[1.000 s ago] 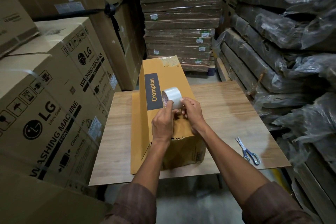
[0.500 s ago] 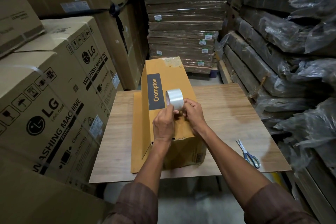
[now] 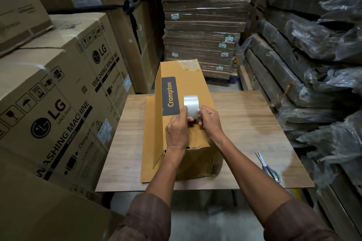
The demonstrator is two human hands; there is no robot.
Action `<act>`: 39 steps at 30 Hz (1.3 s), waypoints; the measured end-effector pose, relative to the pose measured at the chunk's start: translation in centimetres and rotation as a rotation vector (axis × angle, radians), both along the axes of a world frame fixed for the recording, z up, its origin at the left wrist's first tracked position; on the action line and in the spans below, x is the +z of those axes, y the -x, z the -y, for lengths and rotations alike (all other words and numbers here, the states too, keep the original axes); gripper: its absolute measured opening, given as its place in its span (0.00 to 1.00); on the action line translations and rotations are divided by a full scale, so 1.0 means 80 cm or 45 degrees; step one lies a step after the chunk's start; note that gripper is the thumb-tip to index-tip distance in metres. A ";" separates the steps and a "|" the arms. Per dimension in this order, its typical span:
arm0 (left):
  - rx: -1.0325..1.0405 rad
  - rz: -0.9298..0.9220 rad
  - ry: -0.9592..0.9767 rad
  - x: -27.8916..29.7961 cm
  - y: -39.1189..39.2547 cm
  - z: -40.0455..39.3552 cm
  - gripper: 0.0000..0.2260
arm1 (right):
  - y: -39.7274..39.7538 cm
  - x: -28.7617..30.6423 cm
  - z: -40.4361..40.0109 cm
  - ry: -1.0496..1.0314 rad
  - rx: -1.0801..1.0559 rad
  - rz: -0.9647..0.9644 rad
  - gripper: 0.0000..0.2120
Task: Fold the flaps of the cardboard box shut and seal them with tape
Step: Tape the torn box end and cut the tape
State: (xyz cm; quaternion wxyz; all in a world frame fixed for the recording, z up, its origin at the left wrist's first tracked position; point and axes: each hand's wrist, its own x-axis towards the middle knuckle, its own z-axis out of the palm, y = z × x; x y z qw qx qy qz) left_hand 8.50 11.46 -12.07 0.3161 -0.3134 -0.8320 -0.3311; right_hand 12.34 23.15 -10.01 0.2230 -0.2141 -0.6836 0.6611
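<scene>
The left hand [image 3: 176, 133] and the right hand [image 3: 210, 121] hold a roll of clear packing tape [image 3: 191, 106] between them. The left hand's thumb and fingers pinch the roll's left side; the right hand's fingertips [image 3: 200, 121] curl against its right edge, close together. The roll sits upright just above the fingers, over the top of a long yellow-brown cardboard box [image 3: 188, 143] printed "Crompton". Directly under the hands, one flap lies folded flat across the box top; to their left, another long flap stands upright — not folded down. The box rests on a wood-grain table top [image 3: 254, 133]. Well to the right of the hands, near the table's edge, lie blue-handled scissors [image 3: 267, 166]. Further left — stacked brown LG washing-machine cartons [image 3: 58, 107].
</scene>
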 end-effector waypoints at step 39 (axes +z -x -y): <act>0.056 -0.059 0.034 0.002 0.000 0.000 0.19 | -0.001 0.006 0.004 0.016 0.023 -0.026 0.10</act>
